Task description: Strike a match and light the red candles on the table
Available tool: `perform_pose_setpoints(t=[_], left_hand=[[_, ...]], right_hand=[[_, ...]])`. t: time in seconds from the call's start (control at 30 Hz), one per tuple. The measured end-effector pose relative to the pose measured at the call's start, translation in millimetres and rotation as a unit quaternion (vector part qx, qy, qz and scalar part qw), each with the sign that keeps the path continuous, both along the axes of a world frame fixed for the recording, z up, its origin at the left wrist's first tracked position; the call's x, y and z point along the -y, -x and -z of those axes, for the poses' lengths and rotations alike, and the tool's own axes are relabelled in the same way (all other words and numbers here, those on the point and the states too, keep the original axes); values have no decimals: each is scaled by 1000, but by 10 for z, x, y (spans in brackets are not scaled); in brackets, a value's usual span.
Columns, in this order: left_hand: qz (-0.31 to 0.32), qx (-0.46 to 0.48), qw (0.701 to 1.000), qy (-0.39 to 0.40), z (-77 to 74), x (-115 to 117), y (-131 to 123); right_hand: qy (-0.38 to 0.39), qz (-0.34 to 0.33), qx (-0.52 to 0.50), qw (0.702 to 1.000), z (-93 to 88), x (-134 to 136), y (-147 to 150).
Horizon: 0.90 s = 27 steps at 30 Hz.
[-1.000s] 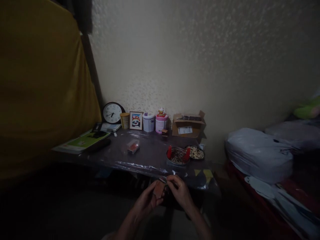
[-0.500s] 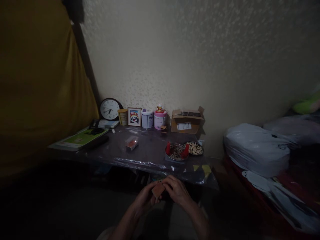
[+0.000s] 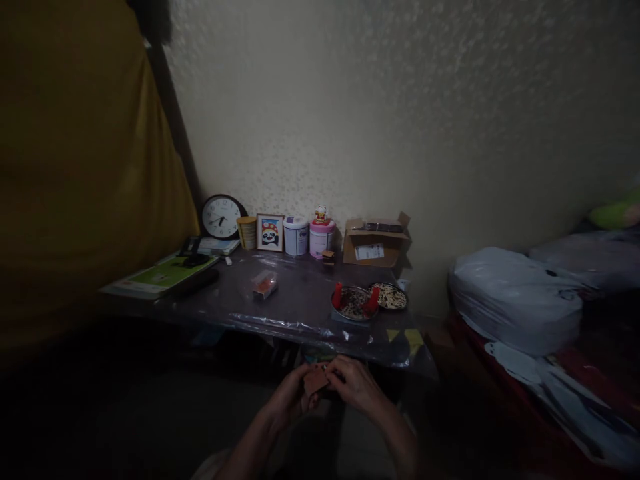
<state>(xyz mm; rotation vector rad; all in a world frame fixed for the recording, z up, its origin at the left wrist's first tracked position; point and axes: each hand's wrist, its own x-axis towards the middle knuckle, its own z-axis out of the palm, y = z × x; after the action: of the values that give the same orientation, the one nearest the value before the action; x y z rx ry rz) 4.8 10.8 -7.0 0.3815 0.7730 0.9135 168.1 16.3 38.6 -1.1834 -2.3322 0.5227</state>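
A small, flat, reddish-brown rectangular piece [image 3: 316, 381], its material too dim to tell, is pinched between the fingers of the left hand [image 3: 293, 397] and the right hand [image 3: 356, 387], tilted with its broad face up, low in the near centre, just before the table's near edge.

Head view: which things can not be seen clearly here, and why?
- Brown piece: held between left hand and right hand; fingers and darkness hide what it is.
- Clock: too small to read.
- Box: label too small.
- Under the table: lost in shadow.
- Green thing: cut off by the right edge, blurred.
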Motion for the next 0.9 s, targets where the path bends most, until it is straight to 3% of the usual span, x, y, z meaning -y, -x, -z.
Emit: perform_pose_setpoints(t=[0.4,0.9], left_hand=[[22,-57,998,19,-35,41,-46],[22,-38,999,-13,-57,46,8]], right_hand=[[12,-22,38,999,51,3,-39],[43,-30,-39,998,28,-16,-15]])
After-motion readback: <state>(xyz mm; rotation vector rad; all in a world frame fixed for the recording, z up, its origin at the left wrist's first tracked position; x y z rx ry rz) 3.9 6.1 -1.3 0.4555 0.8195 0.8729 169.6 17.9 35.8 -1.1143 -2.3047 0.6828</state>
